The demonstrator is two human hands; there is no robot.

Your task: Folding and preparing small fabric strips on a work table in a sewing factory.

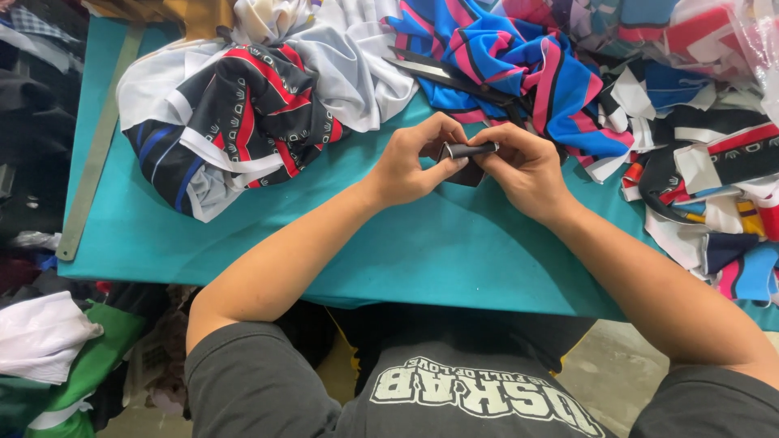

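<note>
Hands meet near the far edge of the teal worktop (454, 251): the left hand (410, 162) and right hand (519, 166) both pinch a small dark fabric piece (468, 152) between thumbs and fingertips. Folding it neatly seems to call for even pressure.

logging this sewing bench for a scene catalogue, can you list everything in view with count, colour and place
small dark folded fabric piece: one, dark grey to black, pinched between both hands above the table middle
large black-handled scissors: one, dark with pale blade, lying on the blue and pink cloth
black, red and white patterned cloth bundle: one, table's far left
white cloth heap: one, far middle
blue and pink striped cloth: one, far right of middle
mixed fabric offcuts pile: many, mixed colours, right edge
long metal ruler: one, grey, left table edge
teal-covered table: one
left hand: one, fingers gripping the piece
right hand: one, fingers gripping the piece
</note>
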